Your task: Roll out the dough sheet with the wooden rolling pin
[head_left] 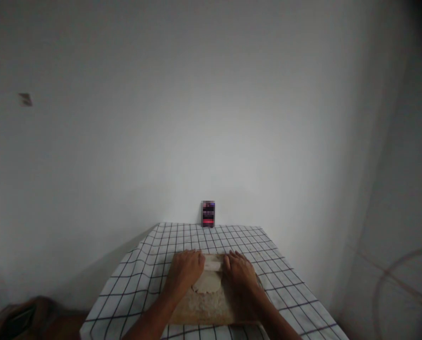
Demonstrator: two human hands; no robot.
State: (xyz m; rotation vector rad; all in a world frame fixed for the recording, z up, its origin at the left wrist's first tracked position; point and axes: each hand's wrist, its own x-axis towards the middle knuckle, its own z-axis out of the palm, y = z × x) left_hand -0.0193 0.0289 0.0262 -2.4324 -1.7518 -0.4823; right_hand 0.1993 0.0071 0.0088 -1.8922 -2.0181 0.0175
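Observation:
A flat round piece of dough (207, 284) lies on a floured wooden board (202, 314). Across its far edge runs a pale rolling pin (213, 265), with only its middle showing between my hands. My left hand (186, 268) is closed over the pin's left end. Over the right end, my right hand (239, 269) is curled in the same way. Both hands cover the ends of the pin, and the dough's far edge is hidden beneath it.
A white tablecloth with dark check lines (125, 288) covers the table. A phone-like device with a blurred screen (208, 214) leans against the white wall (211, 118) at the table's far edge. Brown objects (22, 316) sit low at the left.

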